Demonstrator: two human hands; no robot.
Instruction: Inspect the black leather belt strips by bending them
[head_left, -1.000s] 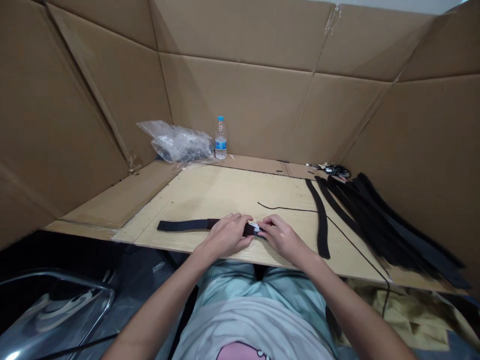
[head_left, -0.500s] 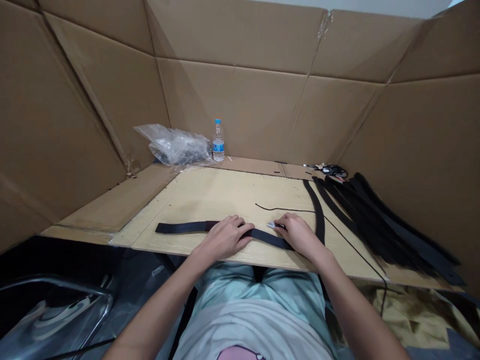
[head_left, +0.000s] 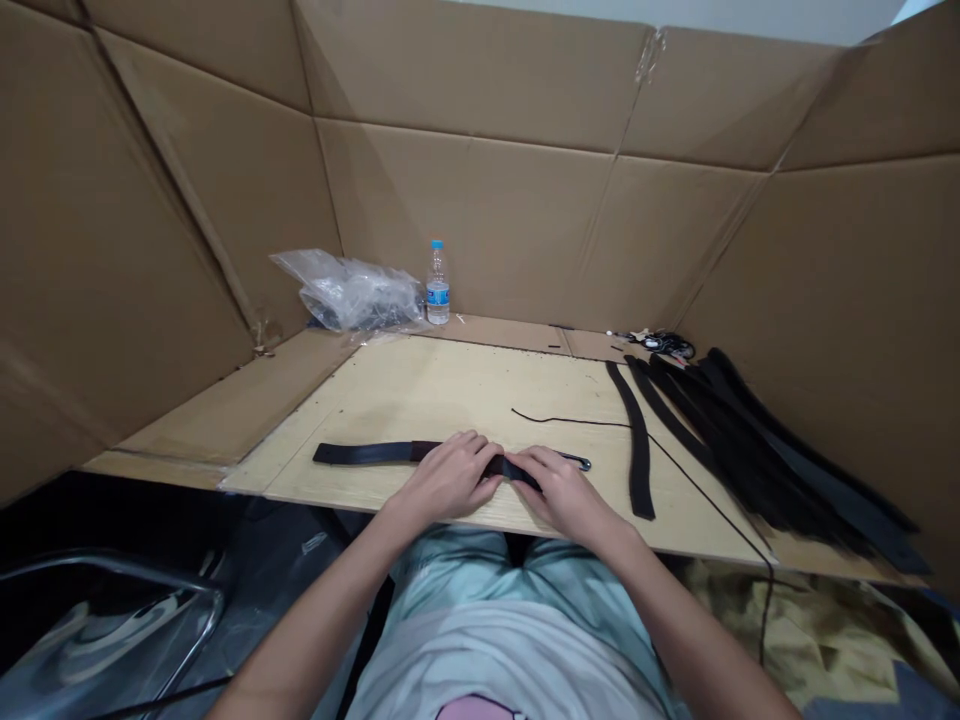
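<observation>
A makeshift workbench (head_left: 420, 385) walled with cardboard sheets (head_left: 465, 225).

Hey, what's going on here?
Someone is at a wooden board with both hands on a black strap, the left hand and right hand meeting near its end. A small metal piece lies just past the right hand. More black straps are piled to the right, and a water bottle stands at the back.
</observation>
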